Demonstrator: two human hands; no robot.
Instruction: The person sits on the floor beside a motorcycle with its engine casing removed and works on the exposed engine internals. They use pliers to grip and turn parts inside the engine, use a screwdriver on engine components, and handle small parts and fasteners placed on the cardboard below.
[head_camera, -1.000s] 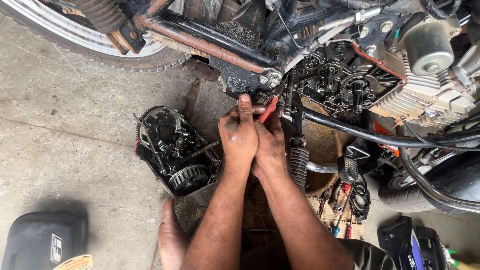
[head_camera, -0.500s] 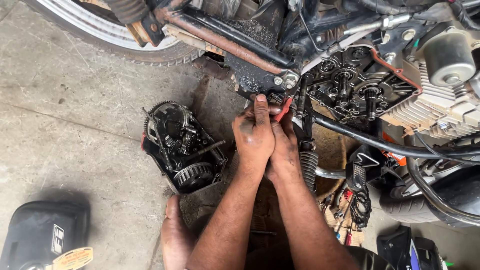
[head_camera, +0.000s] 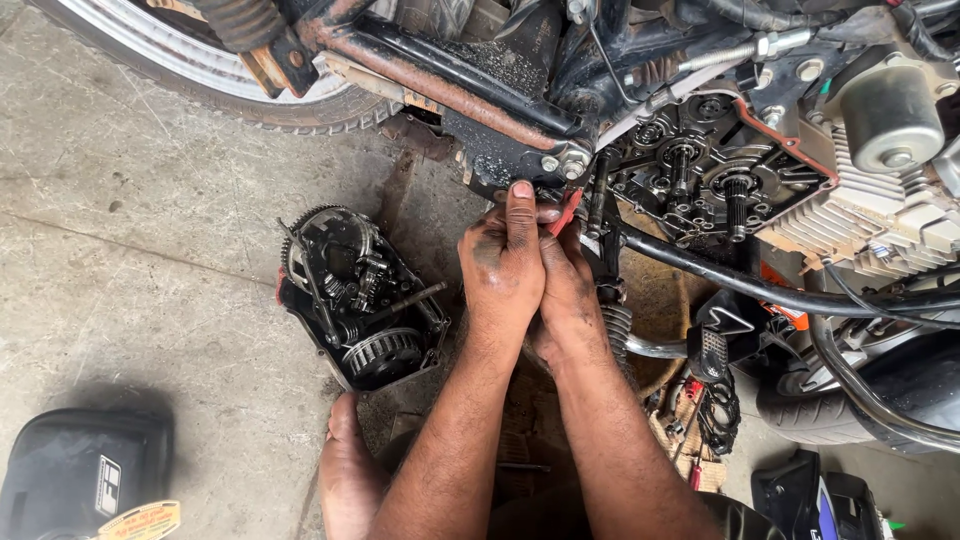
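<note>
Both my hands press together under a motorcycle's frame. My left hand (head_camera: 505, 262) has its thumb up against the dark frame bracket (head_camera: 520, 150), fingers curled. My right hand (head_camera: 570, 295) lies against it, closed around a red-handled tool (head_camera: 563, 212) whose tip points up toward the bracket bolt (head_camera: 572, 170). How much the left hand also grips the tool is hidden. The opened engine case (head_camera: 715, 180) with exposed gears and shafts sits just right of the hands.
A removed engine cover (head_camera: 358, 300) with gears and a clutch lies on the concrete floor at left. The rear wheel (head_camera: 200, 80) is at top left. A black container (head_camera: 75, 475) is at bottom left. My bare foot (head_camera: 345, 470) rests below the cover. Small tools (head_camera: 700, 420) lie at right.
The hands stay joined at the same spot on the frame bracket. The view has shifted slightly, so the hands and bike sit a little further right and lower.
</note>
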